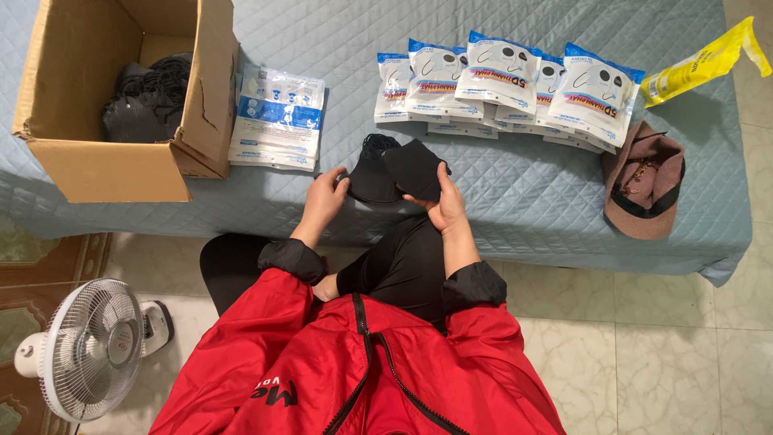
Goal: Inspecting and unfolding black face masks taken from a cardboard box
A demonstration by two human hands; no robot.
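My left hand (324,199) touches the left edge of a small stack of black face masks (372,173) lying on the blue-grey quilted surface (523,193). A single black mask (416,169) is held up by my right hand (445,205), just over the right side of that stack. Black ear loops poke out at the stack's top. My sleeves are red with black cuffs.
An open cardboard box (105,165) at the left holds more black masks. Empty white-and-blue pouches (278,119) lie beside it. Several filled mask packets (515,84) line the back. A brown cap (644,181), a yellow bag (704,63) and a floor fan (88,346) are nearby.
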